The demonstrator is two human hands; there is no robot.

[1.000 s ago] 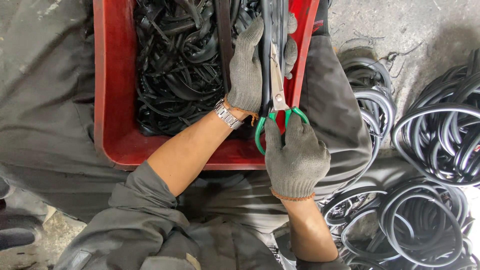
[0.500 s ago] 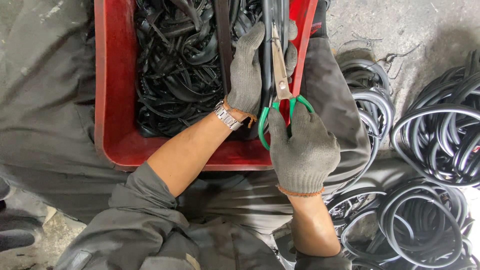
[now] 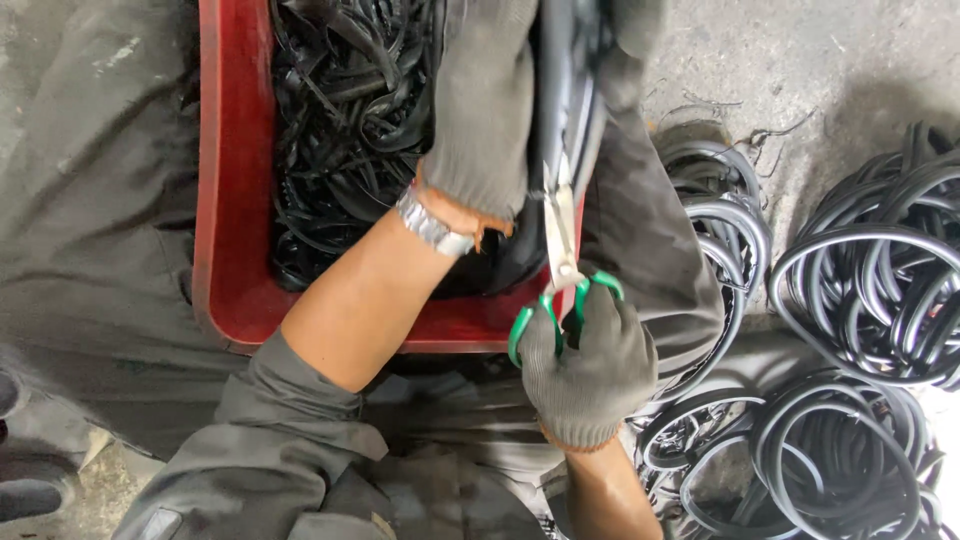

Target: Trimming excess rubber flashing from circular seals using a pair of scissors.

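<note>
The right hand (image 3: 588, 365), in a grey knit glove, sits at about 6 o'clock of the view with its fingers through the green loops of the scissors (image 3: 562, 255), closed around them. The blades point toward 12 o'clock and stand close together, running up along a dark rubber strip (image 3: 556, 90).

The left hand (image 3: 480, 110), also gloved, lies at 12 o'clock just left of the blades. It is closed on the strip, holding it upright against the scissors; how the fingers wrap behind it cannot be seen. A metal watch (image 3: 432, 228) rings the bare left wrist below the glove cuff.

Behind both hands, from 10 to 12 o'clock, a red tray (image 3: 222, 200) rests on the person's lap and holds a tangle of black rubber scraps (image 3: 345, 130). The scissor handles hang just over the tray's near right corner.

At 3 to 5 o'clock, black rubber rings (image 3: 870, 290) lie in loose heaps on the concrete floor (image 3: 760, 60), well apart from the tray. Grey trouser cloth fills the left side and the bottom of the view.
</note>
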